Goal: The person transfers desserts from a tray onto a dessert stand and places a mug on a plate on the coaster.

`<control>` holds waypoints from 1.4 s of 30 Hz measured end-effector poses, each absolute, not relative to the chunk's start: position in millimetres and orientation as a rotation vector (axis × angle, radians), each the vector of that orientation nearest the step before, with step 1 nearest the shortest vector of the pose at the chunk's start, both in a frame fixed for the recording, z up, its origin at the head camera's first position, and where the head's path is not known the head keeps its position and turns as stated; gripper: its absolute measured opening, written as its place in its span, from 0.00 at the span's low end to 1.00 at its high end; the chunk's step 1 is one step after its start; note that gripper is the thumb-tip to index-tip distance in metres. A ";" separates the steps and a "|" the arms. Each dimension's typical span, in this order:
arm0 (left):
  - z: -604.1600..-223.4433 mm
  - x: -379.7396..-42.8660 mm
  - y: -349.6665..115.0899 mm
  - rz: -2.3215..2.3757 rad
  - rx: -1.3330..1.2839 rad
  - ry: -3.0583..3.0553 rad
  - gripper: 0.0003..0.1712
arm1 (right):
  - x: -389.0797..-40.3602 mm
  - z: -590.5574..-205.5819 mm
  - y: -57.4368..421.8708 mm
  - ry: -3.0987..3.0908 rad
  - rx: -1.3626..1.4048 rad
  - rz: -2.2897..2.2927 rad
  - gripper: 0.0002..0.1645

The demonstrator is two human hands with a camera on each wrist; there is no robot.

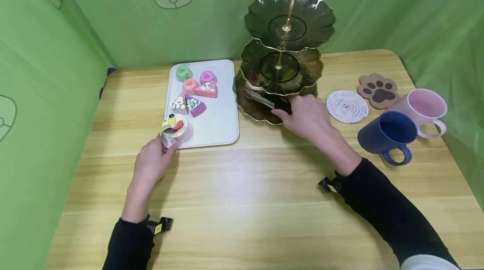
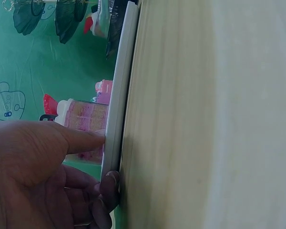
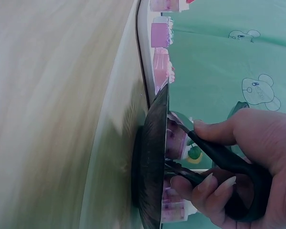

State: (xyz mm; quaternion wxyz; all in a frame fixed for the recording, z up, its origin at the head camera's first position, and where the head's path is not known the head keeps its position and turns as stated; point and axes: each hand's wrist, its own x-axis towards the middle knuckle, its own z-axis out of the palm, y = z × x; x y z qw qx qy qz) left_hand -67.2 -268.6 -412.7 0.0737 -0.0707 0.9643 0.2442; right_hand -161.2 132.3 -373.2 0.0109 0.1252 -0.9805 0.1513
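My left hand (image 1: 153,158) pinches the front left corner of a white tray (image 1: 217,129), thumb above and fingers below in the left wrist view. Beside the thumb stands a round fruit-topped cake (image 1: 174,124). Behind it on the tray are several small ring-shaped and wedge-shaped cakes (image 1: 195,107). My right hand (image 1: 308,116) grips black-handled tongs (image 3: 219,157) at the bottom tier of a dark, gold-rimmed three-tier stand (image 1: 321,22). The tongs' tips reach a layered cake piece (image 3: 176,138) on that tier; I cannot tell whether they hold it. The middle tier partly hides this from above.
Right of the stand lie a round white coaster (image 1: 347,107) and a brown paw-shaped coaster (image 1: 378,90). A blue mug (image 1: 378,135) and a pink mug (image 1: 412,106) stand near the right table edge. Green cloth (image 1: 113,18) surrounds the table's back and sides.
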 end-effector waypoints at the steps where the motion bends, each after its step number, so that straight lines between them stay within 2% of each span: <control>1: -412.8 -66.9 -268.3 0.736 -0.212 2.895 0.22 | -162.2 -372.9 131.1 -3.067 0.381 0.469 0.32; 9: -412.1 -66.4 -266.0 0.736 -0.219 2.888 0.23 | -157.8 -370.6 134.9 -3.100 0.353 0.484 0.32; 16: -410.7 -66.1 -267.5 0.729 -0.209 2.900 0.22 | -126.8 -358.9 151.3 -3.087 0.383 0.484 0.43; 23: -411.0 -66.1 -268.6 0.736 -0.202 2.895 0.22 | -94.6 -340.9 152.9 -3.002 0.500 0.508 0.33; 29: -410.4 -66.3 -268.0 0.740 -0.209 2.887 0.22 | -84.8 -348.5 123.2 -2.896 0.718 0.571 0.46; 42: -412.6 -64.6 -267.8 0.749 -0.204 2.921 0.22 | -101.9 -379.8 33.7 -2.914 0.946 0.369 0.41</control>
